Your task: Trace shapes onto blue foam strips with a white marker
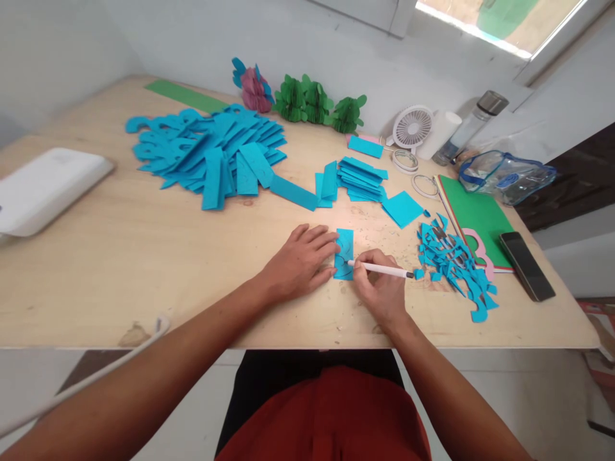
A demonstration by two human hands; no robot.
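Note:
A small blue paper rectangle (345, 246) lies on the wooden table (144, 269) near its front edge. My left hand (300, 259) rests flat on the table, fingers stretched out, fingertips pressing the paper's left edge. My right hand (379, 288) is closed around a white pen (384, 269), whose tip touches the paper where a curved line is drawn.
A big heap of cut blue shapes (211, 150) lies at the back left, a stack of blue rectangles (360, 178) in the middle, blue scraps (454, 262) at the right. A phone (526, 264), green sheets (475, 218), tape rings, a fan (412, 127), a bottle and paper flowers stand behind.

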